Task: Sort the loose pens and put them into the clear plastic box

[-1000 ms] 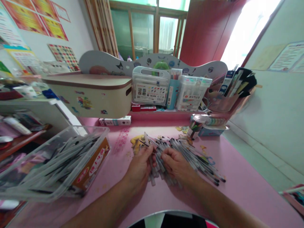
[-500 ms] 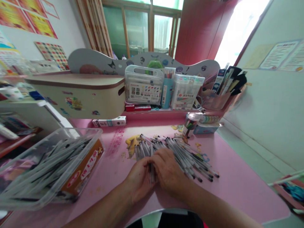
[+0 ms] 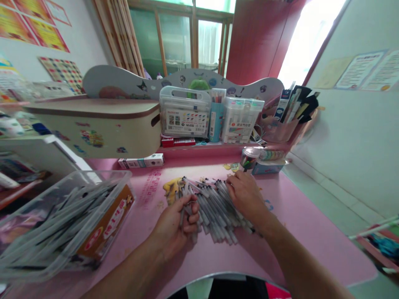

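Several clear pens with dark tips lie in a loose pile on the pink desk. My left hand is at the pile's left side, its fingers curled around a few pens. At the right side of the pile, my right hand rests over the pens with its fingers bent together; what it grips, if anything, is hidden beneath the fingers. A clear plastic bin at the left holds many more pens.
Behind the pile stand a jar and a light blue box. A shelf carries a lidded cream bin, a marker case, a pencil tube, a marker box and a pink holder.
My hands were together over the pile's left part. They have parted, the right one moving right and away from me. More of the pile's near middle is uncovered.
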Motion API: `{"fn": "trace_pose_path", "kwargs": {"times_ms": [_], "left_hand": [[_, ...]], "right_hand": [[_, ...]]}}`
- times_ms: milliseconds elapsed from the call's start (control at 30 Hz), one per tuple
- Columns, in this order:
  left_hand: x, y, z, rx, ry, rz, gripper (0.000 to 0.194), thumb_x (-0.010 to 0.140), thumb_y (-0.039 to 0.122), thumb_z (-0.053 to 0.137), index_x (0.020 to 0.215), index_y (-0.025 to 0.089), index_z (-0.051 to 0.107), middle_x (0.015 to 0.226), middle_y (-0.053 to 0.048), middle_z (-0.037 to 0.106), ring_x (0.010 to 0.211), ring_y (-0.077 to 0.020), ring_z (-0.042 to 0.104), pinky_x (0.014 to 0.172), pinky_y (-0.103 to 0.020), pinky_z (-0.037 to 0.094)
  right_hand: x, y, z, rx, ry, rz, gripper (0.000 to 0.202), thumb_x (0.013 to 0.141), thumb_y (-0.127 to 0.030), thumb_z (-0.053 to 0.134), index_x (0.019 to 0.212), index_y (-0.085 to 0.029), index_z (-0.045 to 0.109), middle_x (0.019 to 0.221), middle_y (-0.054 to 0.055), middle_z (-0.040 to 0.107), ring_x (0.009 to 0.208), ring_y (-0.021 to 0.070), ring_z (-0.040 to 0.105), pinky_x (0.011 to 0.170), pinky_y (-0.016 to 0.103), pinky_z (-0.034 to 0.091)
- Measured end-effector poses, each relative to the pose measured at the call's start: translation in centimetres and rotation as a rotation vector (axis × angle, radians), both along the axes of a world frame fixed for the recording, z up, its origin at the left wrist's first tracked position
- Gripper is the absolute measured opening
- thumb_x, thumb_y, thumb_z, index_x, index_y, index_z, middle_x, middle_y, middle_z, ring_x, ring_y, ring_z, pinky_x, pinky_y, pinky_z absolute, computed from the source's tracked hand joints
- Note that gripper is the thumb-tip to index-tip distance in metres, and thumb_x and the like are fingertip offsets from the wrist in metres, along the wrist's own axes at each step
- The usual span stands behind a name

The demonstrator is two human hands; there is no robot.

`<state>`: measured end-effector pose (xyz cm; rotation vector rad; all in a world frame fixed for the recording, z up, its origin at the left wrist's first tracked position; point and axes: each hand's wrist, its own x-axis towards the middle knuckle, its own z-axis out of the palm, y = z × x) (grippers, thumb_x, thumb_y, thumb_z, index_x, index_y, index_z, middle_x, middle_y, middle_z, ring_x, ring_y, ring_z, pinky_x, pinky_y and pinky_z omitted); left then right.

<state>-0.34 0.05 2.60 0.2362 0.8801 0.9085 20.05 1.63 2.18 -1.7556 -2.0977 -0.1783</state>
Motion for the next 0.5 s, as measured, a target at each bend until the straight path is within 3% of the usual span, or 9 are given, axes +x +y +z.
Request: {"fn": "trace_pose_path", "kwargs": {"times_ms": [133, 300, 400, 500], "left_hand": [[-0.7, 0.1, 1.1, 0.155, 0.154, -0.018, 0.026, 0.099, 0.028, 0.043, 0.077, 0.018, 0.054, 0.049, 0.005, 0.044, 0.035, -0.0066, 0.039, 0.032, -0.013, 0.026], [-1.7, 0.6, 1.9, 0.186, 0.212, -0.071, 0.025, 0.095, 0.037, 0.054, 0.079, 0.019, 0.054, 0.051, 0.005, 0.045, 0.037, -0.0073, 0.043, 0.033, -0.013, 0.023], [-2.6, 0.6, 2.4, 0.185, 0.217, -0.079, 0.017, 0.089, 0.03, 0.063, 0.081, 0.018, 0.054, 0.062, 0.003, 0.052, 0.042, -0.0053, 0.046, 0.035, -0.011, 0.017], [-4.2, -0.3, 3.0, 0.254, 0.26, -0.174, 0.019, 0.08, 0.026, 0.072, 0.084, 0.018, 0.055, 0.065, 0.004, 0.053, 0.04, -0.0021, 0.037, 0.036, -0.012, 0.015]], "right_hand": [[0.6, 0.7, -0.7, -0.151, -0.204, -0.086, 0.021, 0.094, -0.019, 0.055, 0.088, -0.012, 0.074, 0.094, 0.016, 0.068, 0.095, 0.0311, 0.062, 0.08, 0.039, 0.04], [-0.3, 0.6, -1.3, -0.174, -0.218, -0.085, 0.017, 0.091, -0.018, 0.058, 0.091, -0.01, 0.072, 0.095, 0.017, 0.07, 0.096, 0.0302, 0.064, 0.079, 0.036, 0.041], [-0.6, 0.7, -1.6, -0.16, -0.194, -0.085, 0.013, 0.089, -0.015, 0.057, 0.091, -0.009, 0.069, 0.094, 0.017, 0.07, 0.096, 0.0293, 0.064, 0.08, 0.035, 0.041], [-0.7, 0.8, -2.1, -0.176, -0.162, -0.09, 0.013, 0.09, -0.012, 0.054, 0.094, -0.01, 0.066, 0.094, 0.016, 0.071, 0.094, 0.0289, 0.065, 0.081, 0.035, 0.04]]}}
